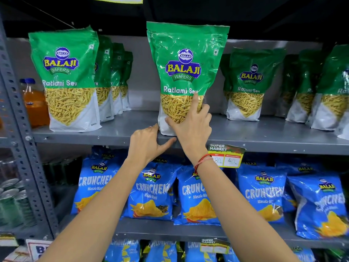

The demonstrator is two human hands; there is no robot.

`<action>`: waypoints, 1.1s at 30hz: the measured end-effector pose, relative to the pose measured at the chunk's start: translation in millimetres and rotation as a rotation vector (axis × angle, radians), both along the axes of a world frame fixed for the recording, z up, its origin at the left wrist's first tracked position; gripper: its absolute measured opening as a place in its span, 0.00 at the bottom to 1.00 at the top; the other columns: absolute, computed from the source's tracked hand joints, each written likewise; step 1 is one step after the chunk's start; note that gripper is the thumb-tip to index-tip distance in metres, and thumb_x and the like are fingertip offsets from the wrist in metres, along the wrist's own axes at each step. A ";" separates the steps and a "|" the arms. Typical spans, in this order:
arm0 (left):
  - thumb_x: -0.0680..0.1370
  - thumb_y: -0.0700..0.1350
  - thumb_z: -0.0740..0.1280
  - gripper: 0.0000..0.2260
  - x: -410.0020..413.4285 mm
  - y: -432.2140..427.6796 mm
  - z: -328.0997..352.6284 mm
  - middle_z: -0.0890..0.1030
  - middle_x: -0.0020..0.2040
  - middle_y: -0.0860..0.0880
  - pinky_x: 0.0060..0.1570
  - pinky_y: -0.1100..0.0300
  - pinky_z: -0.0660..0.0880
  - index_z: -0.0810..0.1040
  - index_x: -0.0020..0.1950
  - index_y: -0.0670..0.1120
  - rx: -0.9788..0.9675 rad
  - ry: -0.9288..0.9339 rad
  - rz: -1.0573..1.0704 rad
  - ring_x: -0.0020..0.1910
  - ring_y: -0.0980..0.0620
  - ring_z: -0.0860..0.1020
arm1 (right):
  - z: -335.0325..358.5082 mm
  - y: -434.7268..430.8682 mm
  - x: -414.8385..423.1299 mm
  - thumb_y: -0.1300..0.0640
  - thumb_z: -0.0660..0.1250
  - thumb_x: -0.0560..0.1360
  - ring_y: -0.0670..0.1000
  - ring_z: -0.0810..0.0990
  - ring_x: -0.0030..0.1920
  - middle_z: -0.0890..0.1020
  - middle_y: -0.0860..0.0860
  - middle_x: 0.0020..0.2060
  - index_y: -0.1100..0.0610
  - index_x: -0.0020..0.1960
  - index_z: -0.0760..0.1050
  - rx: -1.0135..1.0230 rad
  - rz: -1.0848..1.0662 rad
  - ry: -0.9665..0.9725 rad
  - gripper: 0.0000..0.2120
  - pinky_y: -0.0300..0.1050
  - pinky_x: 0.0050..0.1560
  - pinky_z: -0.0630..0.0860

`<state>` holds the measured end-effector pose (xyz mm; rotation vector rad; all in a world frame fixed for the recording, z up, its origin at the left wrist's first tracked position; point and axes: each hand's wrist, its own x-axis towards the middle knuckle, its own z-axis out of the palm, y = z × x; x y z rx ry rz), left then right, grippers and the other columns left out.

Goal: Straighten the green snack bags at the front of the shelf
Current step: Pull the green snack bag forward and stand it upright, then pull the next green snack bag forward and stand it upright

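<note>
Green bag [186, 72], frame centre, standing at the shelf [264, 135] front edge. Your right hand [190, 125] is gripping its lower right side; your left hand [146, 142] is touching its bottom left corner, fingers open. Risk: you are holding low, so the bag could tip forward off the edge.

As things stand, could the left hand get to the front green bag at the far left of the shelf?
Probably yes. The left hand sits at the shelf edge, and the stretch of shelf between it and the far-left green bag is bare, so nothing blocks a sideways reach.
</note>
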<state>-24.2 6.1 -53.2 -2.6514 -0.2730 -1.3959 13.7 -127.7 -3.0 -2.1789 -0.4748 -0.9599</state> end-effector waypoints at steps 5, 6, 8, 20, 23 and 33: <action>0.71 0.73 0.49 0.34 0.8 -0.1 0.2 0.82 0.34 0.47 0.28 0.59 0.63 0.79 0.49 0.47 0.017 -0.003 0.011 0.33 0.44 0.80 | 0.8 -0.3 -0.4 0.34 0.70 0.66 0.57 0.71 0.55 0.69 0.57 0.60 0.53 0.77 0.51 -0.012 -0.009 0.001 0.49 0.50 0.41 0.75; 0.71 0.72 0.49 0.33 0.7 0.0 0.2 0.82 0.34 0.47 0.27 0.60 0.63 0.79 0.49 0.47 0.019 -0.003 0.008 0.33 0.44 0.80 | 0.5 -0.5 -0.5 0.34 0.70 0.66 0.57 0.71 0.55 0.69 0.57 0.60 0.53 0.77 0.51 -0.012 -0.008 -0.002 0.49 0.50 0.41 0.76; 0.71 0.72 0.49 0.33 0.4 0.1 0.2 0.82 0.34 0.46 0.27 0.59 0.64 0.79 0.48 0.46 0.023 -0.006 0.002 0.33 0.44 0.80 | -0.1 -1.7 -0.6 0.34 0.71 0.66 0.57 0.71 0.55 0.69 0.57 0.60 0.53 0.77 0.52 -0.007 0.002 -0.008 0.49 0.50 0.41 0.76; 0.69 0.74 0.51 0.36 -4.1 -7.1 2.4 0.84 0.42 0.43 0.33 0.54 0.72 0.79 0.54 0.47 -0.062 0.000 0.058 0.42 0.39 0.81 | 3.5 -36.2 8.0 0.31 0.64 0.69 0.60 0.69 0.61 0.64 0.57 0.67 0.53 0.77 0.51 -0.047 0.159 -0.019 0.46 0.53 0.45 0.76; 0.72 0.69 0.55 0.38 -5.5 -18.9 -7.8 0.72 0.69 0.37 0.58 0.43 0.71 0.71 0.67 0.40 -0.219 -0.076 0.032 0.66 0.38 0.71 | 5.5 -67.2 31.7 0.31 0.59 0.72 0.60 0.69 0.61 0.66 0.59 0.67 0.54 0.76 0.56 -0.038 0.077 -0.103 0.41 0.51 0.42 0.75; 0.76 0.51 0.61 0.21 48.9 -161.4 -3.4 0.76 0.59 0.40 0.58 0.48 0.69 0.76 0.61 0.38 -0.146 -0.279 -0.255 0.59 0.42 0.73 | 17.6 -161.8 168.6 0.38 0.64 0.74 0.62 0.69 0.61 0.69 0.61 0.64 0.60 0.71 0.63 -0.028 -0.108 -0.036 0.34 0.55 0.52 0.76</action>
